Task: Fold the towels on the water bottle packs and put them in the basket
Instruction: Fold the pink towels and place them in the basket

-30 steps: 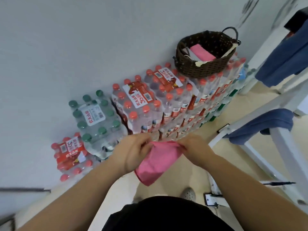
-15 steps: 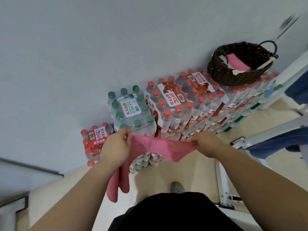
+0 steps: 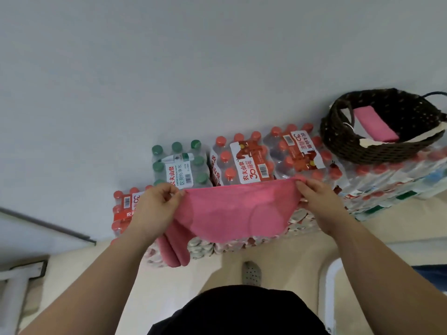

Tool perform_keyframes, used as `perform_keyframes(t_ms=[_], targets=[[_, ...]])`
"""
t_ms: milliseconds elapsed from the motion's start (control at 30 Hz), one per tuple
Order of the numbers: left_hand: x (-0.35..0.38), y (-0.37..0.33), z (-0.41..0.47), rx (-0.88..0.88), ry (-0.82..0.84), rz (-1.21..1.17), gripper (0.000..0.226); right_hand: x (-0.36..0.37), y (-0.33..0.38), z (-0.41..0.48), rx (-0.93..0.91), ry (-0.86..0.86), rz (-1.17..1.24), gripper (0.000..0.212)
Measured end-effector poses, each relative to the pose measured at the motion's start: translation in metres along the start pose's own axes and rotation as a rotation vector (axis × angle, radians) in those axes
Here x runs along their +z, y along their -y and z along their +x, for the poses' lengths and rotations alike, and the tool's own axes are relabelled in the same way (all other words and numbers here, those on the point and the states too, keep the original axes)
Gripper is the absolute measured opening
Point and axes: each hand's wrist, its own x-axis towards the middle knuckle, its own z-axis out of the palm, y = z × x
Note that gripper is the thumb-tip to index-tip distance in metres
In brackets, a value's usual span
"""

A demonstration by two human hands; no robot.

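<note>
A pink towel (image 3: 232,211) is stretched between my two hands, in the air in front of the stacked water bottle packs (image 3: 254,160). My left hand (image 3: 154,209) pinches its left top corner, and a loose end hangs down below that hand. My right hand (image 3: 316,201) pinches the right top corner. A dark woven basket (image 3: 362,151) stands on the packs at the far right, with a folded pink towel (image 3: 375,124) inside it.
The packs stand against a grey wall. A green-capped pack (image 3: 179,163) and a lower red-capped pack (image 3: 125,209) sit at the left. A white rack frame (image 3: 326,291) rises at the lower right. My shoe (image 3: 251,273) rests on the beige floor.
My hands have moved apart and spread the bunched towel out wide. The view has shifted, so the packs and basket sit further right.
</note>
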Motion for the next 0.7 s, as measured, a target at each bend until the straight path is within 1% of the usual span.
perform_keyframes(t_ms=[67, 233, 333, 400, 500, 600, 700], targets=[[0.016, -0.015, 0.009, -0.018, -0.044, 0.017, 0.02, -0.01, 0.004, 0.022, -0.013, 0.004, -0.026, 0.02], [0.054, -0.029, 0.023, -0.094, -0.137, 0.098, 0.016, -0.021, 0.008, 0.068, -0.198, -0.109, -0.18, 0.02], [0.071, -0.031, 0.022, -0.157, -0.174, 0.188, 0.014, -0.022, 0.0, 0.085, -0.248, -0.088, -0.287, 0.023], [0.075, -0.034, 0.026, -0.143, -0.179, 0.254, 0.014, -0.022, -0.001, 0.095, -0.273, -0.1, -0.337, 0.024], [0.065, -0.047, 0.047, -0.058, -0.171, 0.352, 0.016, -0.026, 0.009, 0.113, -0.358, -0.16, -0.403, 0.023], [0.046, -0.075, 0.079, 0.103, -0.14, 0.464, 0.016, -0.034, 0.033, 0.136, -0.41, -0.214, -0.427, 0.028], [0.028, -0.109, 0.117, 0.259, -0.126, 0.587, 0.014, -0.042, 0.075, 0.161, -0.449, -0.273, -0.533, 0.032]])
